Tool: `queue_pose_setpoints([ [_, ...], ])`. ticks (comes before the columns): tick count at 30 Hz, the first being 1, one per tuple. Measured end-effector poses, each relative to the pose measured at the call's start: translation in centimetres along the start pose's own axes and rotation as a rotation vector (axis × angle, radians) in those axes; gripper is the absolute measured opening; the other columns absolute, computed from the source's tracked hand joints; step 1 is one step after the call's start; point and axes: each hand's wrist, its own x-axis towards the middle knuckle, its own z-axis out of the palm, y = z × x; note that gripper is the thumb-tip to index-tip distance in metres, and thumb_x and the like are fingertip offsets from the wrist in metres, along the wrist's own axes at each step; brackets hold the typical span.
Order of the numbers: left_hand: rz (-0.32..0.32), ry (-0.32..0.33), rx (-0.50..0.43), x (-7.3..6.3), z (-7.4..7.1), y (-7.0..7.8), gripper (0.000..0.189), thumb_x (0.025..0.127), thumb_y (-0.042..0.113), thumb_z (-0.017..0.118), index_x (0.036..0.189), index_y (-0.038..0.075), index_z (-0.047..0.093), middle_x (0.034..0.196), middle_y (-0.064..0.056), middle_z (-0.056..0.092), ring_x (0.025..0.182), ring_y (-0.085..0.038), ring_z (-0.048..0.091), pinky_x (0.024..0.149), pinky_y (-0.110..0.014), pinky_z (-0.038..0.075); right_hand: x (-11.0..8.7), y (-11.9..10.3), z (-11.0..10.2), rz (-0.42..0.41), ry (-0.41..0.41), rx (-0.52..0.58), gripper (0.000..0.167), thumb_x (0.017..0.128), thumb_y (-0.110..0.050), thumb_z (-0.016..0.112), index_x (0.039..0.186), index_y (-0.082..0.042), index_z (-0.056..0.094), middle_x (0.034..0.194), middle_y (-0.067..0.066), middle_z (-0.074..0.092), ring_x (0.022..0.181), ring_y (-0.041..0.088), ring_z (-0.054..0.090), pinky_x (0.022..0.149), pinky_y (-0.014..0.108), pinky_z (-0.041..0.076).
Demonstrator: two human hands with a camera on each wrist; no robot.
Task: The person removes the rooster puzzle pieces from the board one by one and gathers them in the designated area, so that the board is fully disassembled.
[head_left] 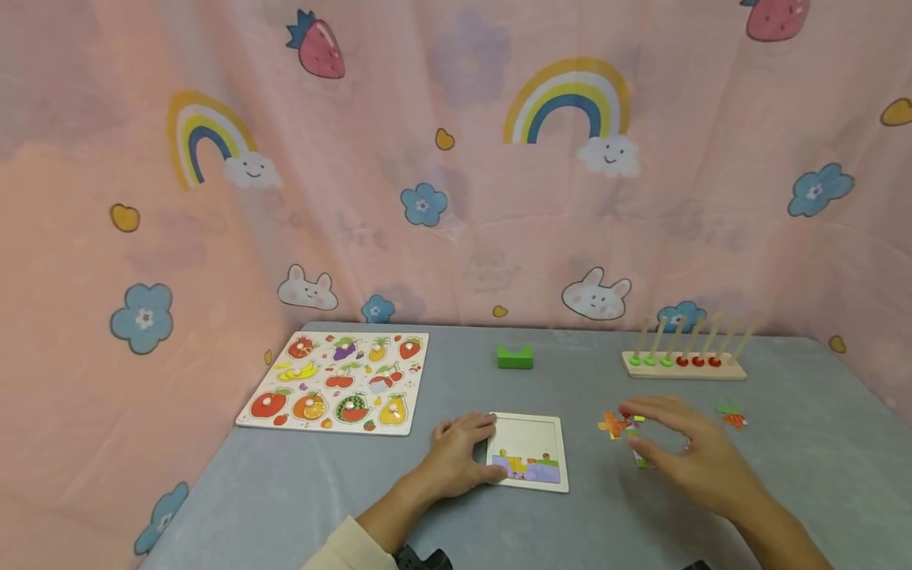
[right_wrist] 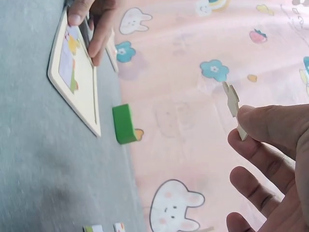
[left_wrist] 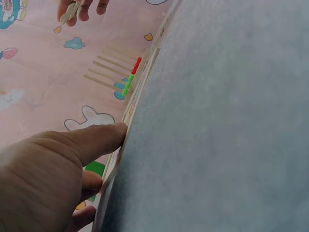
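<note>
A square wooden jigsaw tray (head_left: 527, 423) lies on the table, its lower part filled with purple, yellow and green pieces. My left hand (head_left: 463, 459) holds the tray at its left side, thumb at the near corner and fingers along the far end. Raised to the right of the tray, my right hand (head_left: 694, 455) pinches a thin jigsaw piece (right_wrist: 232, 100) between thumb and index finger. Its pale back and edge show in the right wrist view. Under and beside that hand are further jigsaw pieces (head_left: 641, 459), partly hidden by the fingers.
A fruit peg puzzle board (head_left: 331, 384) lies at the left. Behind the tray stands a green block (head_left: 514, 358). At the back right is a wooden peg stand (head_left: 684, 368) with green and red beads. An orange-and-green jigsaw piece (head_left: 732, 417) lies at the right.
</note>
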Motion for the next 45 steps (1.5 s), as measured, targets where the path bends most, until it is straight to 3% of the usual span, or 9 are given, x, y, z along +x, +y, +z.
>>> queue_pose_setpoints([
  [10,-0.006,-0.005,-0.007,0.0,0.0,0.2,0.064,0.076,0.03,0.081,0.131,0.004,0.06,0.14,0.0,0.05,0.134,-0.022,0.037,0.102,-0.055,0.017,-1.2,0.9,-2.6,0.042,0.022,-0.041,0.053,0.073,0.007,0.079,0.12,-0.013,0.068,0.116,-0.001,0.064,0.11,0.002,0.05,0.087,0.01,0.032],
  [21,-0.01,-0.004,-0.008,0.1,0.0,0.2,0.064,0.076,0.03,0.08,0.131,0.004,0.06,0.14,0.0,0.05,0.134,-0.022,0.037,0.103,-0.056,0.017,-3.1,3.3,-5.1,0.09,0.061,-0.103,0.052,0.072,0.007,0.079,0.12,-0.01,0.068,0.118,-0.014,0.061,0.112,-0.006,0.045,0.084,0.007,0.029],
  [33,-0.002,-0.002,-0.004,0.1,0.0,0.0,0.064,0.077,0.03,0.08,0.131,0.004,0.06,0.141,0.0,0.05,0.135,-0.022,0.036,0.103,-0.056,0.016,-5.6,6.2,-7.1,0.215,0.047,-0.172,0.047,0.081,-0.003,0.076,0.126,-0.014,0.066,0.119,-0.025,0.055,0.11,-0.013,0.04,0.077,0.006,0.026],
  [40,-0.004,-0.002,0.001,0.1,0.1,0.0,0.064,0.076,0.031,0.08,0.131,0.005,0.06,0.14,0.001,0.05,0.134,-0.022,0.036,0.103,-0.055,0.017,-6.7,8.1,-7.8,0.276,0.028,-0.265,0.043,0.082,-0.012,0.078,0.123,-0.015,0.067,0.115,-0.034,0.049,0.103,-0.018,0.037,0.067,0.018,0.033],
  [45,-0.006,-0.001,-0.006,0.2,0.2,0.0,0.064,0.076,0.031,0.08,0.131,0.005,0.06,0.14,0.0,0.05,0.134,-0.021,0.036,0.103,-0.056,0.016,-7.6,9.1,-7.9,0.357,0.017,-0.299,0.038,0.085,-0.019,0.076,0.12,-0.008,0.067,0.108,-0.039,0.044,0.096,-0.02,0.035,0.067,0.023,0.037],
])
